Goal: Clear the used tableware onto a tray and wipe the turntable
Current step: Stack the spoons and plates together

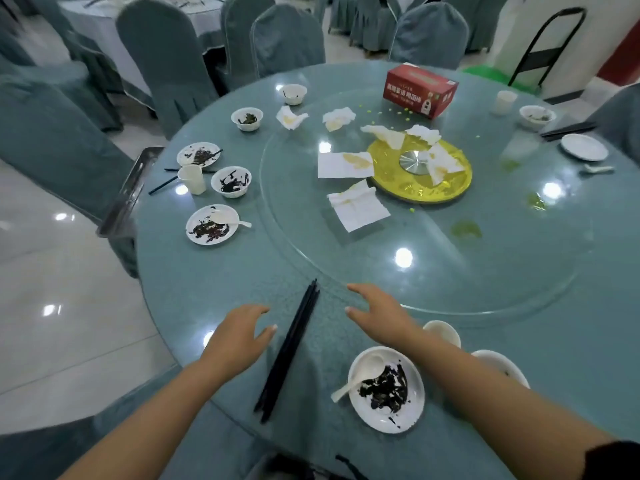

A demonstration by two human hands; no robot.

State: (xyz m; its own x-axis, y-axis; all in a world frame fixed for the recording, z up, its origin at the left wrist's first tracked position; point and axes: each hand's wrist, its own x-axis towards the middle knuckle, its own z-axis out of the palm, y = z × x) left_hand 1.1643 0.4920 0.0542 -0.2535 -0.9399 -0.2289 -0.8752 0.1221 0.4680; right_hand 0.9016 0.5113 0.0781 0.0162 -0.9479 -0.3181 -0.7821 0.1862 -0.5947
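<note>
Your left hand [239,332] and right hand [379,318] hover with each grip spread and holding nothing, the black chopsticks [289,348] lying on the desk [214,282] between them. A dirty plate [386,389] with a spoon sits under your right forearm. The glass turntable [433,258] beyond carries stained napkins [358,206], and draped chairs [166,60] ring the round desk.

1. Plates: four. Three [199,154] [212,224] [386,389] carry dark scraps; one [584,147] at far right is bare.
2. Small bowls I can count: six, e.g. [247,119] [293,93] [231,181].
3. Paper cups: two [191,179] [504,102].
4. Crumpled napkins: about seven, e.g. [345,164] [358,209].
5. Red tissue box: one [420,90].
6. My hands: two [239,336] [384,315].
</note>
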